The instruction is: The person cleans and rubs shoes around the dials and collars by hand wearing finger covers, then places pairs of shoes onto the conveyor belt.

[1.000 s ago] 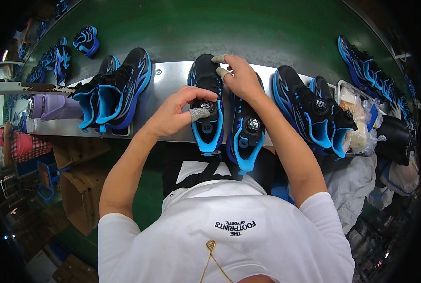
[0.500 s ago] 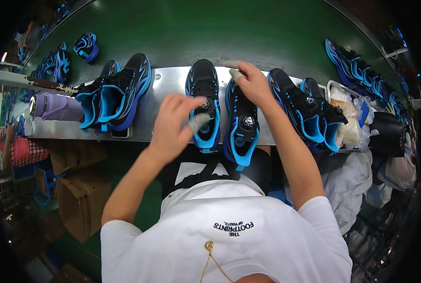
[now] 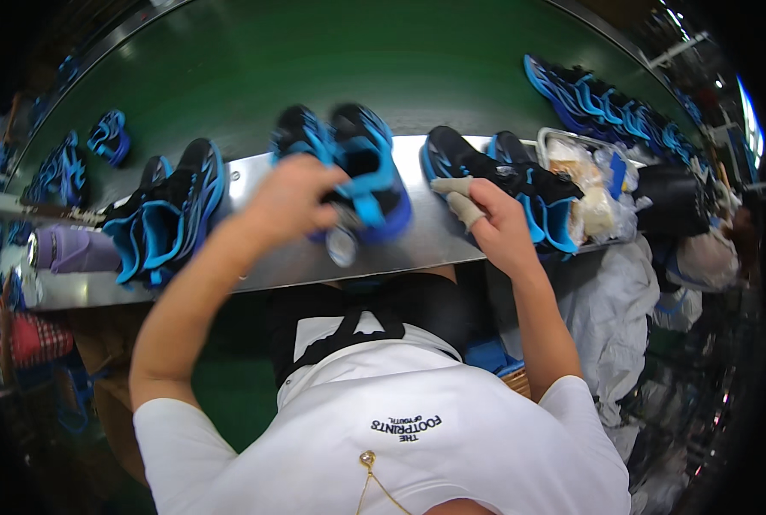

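Two black sneakers with bright blue trim stand side by side in front of me, toes over the green surface. My left hand [image 3: 288, 202], smeared by motion, is closed at the heel of the left sneaker [image 3: 301, 133]. A pale oval patch below its fingers is too blurred to name. Just right of it, the other sneaker [image 3: 370, 172] stands with its heel towards me. My right hand [image 3: 494, 219], with beige covers on thumb and forefinger, reaches over a black-and-blue sneaker [image 3: 451, 150] of the right-hand pair. Its fingers are apart, and it hides part of that shoe.
A metal ledge [image 3: 263, 249] borders the green surface [image 3: 297, 51]. On the left stand another sneaker pair [image 3: 172, 210] and a purple bottle [image 3: 82, 249]. A tray [image 3: 563, 137] with plastic-wrapped items sits right. A row of sneakers [image 3: 606, 103] lies beyond it.
The middle pair has moved away from me, towards the green surface, with my left hand at it. My right hand has left that pair for the right-hand one. The whole view has shifted.
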Motion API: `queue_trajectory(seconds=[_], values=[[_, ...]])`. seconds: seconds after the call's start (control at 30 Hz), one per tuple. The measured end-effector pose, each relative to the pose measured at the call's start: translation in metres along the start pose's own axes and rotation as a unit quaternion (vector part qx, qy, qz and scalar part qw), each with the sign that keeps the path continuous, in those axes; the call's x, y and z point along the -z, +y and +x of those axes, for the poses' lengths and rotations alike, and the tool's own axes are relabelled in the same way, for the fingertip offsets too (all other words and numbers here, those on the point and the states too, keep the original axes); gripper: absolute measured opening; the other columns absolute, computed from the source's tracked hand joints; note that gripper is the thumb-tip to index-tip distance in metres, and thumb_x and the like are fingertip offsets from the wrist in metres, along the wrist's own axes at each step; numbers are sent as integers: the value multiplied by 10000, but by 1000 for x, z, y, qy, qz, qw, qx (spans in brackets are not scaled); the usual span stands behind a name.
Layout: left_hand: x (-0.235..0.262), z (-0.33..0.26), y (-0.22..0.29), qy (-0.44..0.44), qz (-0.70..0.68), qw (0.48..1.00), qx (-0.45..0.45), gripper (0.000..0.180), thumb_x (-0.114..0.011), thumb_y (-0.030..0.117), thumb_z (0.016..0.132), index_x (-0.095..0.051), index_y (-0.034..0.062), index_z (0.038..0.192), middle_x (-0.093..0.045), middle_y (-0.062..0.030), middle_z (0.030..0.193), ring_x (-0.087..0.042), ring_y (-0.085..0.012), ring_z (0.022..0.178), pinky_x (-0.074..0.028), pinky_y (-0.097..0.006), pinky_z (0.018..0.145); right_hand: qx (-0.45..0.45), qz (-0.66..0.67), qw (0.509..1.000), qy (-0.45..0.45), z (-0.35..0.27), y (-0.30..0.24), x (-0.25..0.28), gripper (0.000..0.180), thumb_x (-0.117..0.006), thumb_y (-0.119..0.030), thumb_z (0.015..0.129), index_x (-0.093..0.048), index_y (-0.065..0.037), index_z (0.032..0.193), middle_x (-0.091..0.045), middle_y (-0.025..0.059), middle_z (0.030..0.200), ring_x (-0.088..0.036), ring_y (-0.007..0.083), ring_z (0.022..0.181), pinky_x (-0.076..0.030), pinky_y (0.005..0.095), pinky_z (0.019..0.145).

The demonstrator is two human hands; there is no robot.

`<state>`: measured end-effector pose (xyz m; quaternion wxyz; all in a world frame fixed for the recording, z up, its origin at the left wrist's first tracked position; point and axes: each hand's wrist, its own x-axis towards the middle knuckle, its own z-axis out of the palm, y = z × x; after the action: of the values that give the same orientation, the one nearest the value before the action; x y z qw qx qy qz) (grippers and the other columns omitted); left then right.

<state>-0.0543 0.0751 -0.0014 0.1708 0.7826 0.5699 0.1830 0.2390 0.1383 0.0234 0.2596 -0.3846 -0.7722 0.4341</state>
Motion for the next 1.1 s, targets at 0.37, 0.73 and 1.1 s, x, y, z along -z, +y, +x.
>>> queue_trajectory(seconds=[0.37,0.73,1.1], values=[[18,68,-160,157,317,888,295,278,-626,138,803,-716,141,1066,-609,-154,1268,-444,-385,1294,-397,-514,1017,-159,-300,937,77,-78,39,157,279,-713,-151,855,-681,9,1080,-670,135,908,-641,193,784,-488,298,703],[-98,87,63,130,-269,954,4,694,-671,60,738,-489,152,1401,-508,-112,1364,-517,-281,1163,-481,-364,911,-182,-150,966,104,-32,86,49,542,-754,-185,752,-586,-6,1236,-637,136,738,-637,225,649,-501,380,616],[-68,-11,46,262,-87,958,80,705,-667,-67,623,-583,158,1287,-586,-90,1183,-533,-325,1045,-476,-394,907,-93,-188,977,27,-11,31,11,526,-771,-229,761,-621,-33,1224,-669,167,951,-632,261,723,-514,378,683]])
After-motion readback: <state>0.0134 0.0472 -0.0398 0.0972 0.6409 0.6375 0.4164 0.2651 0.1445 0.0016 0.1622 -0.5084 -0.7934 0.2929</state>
